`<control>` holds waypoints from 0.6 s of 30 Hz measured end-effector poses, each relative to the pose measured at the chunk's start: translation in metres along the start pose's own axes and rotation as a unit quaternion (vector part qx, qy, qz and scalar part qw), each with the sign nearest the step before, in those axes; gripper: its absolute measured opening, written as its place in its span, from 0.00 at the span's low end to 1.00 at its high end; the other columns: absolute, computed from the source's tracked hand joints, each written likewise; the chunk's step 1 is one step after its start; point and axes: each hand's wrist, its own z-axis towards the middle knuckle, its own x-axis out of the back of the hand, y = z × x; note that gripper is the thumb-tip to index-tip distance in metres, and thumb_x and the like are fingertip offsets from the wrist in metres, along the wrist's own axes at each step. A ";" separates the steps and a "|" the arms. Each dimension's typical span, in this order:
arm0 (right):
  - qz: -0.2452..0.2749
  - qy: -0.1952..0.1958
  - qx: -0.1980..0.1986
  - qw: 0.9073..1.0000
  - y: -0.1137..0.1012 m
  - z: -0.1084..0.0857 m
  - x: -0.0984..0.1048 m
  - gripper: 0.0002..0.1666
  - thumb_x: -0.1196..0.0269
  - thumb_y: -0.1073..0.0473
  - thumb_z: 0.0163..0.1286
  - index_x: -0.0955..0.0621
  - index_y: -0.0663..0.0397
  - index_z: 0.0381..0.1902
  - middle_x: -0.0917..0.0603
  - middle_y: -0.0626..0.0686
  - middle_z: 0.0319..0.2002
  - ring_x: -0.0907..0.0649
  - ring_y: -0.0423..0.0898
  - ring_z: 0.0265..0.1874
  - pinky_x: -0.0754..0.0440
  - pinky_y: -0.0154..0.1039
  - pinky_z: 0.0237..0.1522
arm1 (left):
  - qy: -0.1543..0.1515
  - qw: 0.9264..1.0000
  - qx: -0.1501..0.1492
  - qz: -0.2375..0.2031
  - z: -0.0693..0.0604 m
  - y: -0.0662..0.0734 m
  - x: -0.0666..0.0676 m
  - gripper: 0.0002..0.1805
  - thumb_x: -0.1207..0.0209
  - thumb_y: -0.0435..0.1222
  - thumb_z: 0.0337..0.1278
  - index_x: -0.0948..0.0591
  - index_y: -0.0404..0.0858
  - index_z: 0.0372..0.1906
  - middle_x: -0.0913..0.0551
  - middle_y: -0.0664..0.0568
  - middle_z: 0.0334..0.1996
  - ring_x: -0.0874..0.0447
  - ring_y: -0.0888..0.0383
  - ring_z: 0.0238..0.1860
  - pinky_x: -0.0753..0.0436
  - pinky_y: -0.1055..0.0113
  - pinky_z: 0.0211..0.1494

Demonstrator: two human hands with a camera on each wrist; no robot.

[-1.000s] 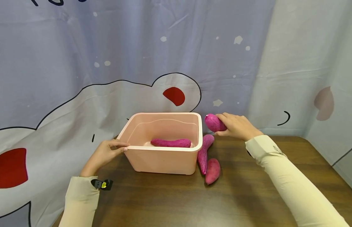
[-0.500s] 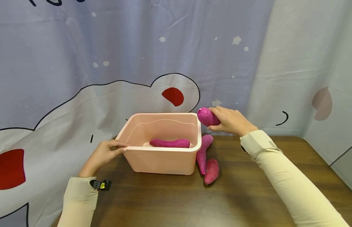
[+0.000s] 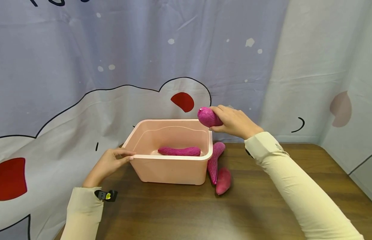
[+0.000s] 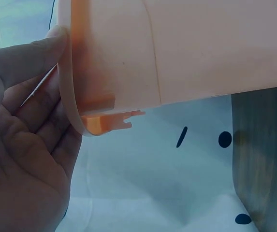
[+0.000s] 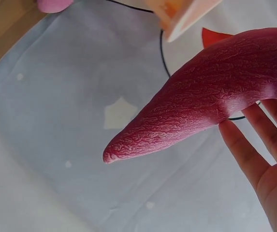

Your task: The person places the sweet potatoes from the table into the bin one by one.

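Observation:
My right hand [image 3: 233,120] grips a magenta sweet potato [image 3: 207,116] in the air, over the right rim of a pink plastic bin [image 3: 171,171]. In the right wrist view the held sweet potato [image 5: 177,104] looks long and wrinkled, tapering to a point. At the bin's near left corner my left hand [image 3: 109,165] pinches the rim; the left wrist view has the thumb on one side of the rim [image 4: 66,82] and the fingers on the other. Inside the bin lies one long sweet potato [image 3: 180,151].
Against the bin's right side a long sweet potato [image 3: 214,163] lies on the wooden table [image 3: 174,210]. A shorter, redder one [image 3: 223,181] lies in front of it. A printed curtain [image 3: 138,50] hangs directly behind the table.
My right hand has moved left and slightly up with the sweet potato, from beside the bin to over its right rim. The left hand stays on the bin's rim.

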 end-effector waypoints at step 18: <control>0.033 -0.010 0.051 0.998 -0.037 0.031 -0.010 0.37 0.30 0.47 0.59 0.29 0.50 0.63 0.21 0.51 0.47 0.20 0.47 0.46 0.20 0.46 0.49 | 0.006 1.000 -0.014 0.012 -0.002 0.000 0.001 0.10 0.34 0.37 0.56 0.12 0.39 0.42 0.12 0.47 0.38 0.20 0.62 0.38 0.20 0.64 0.41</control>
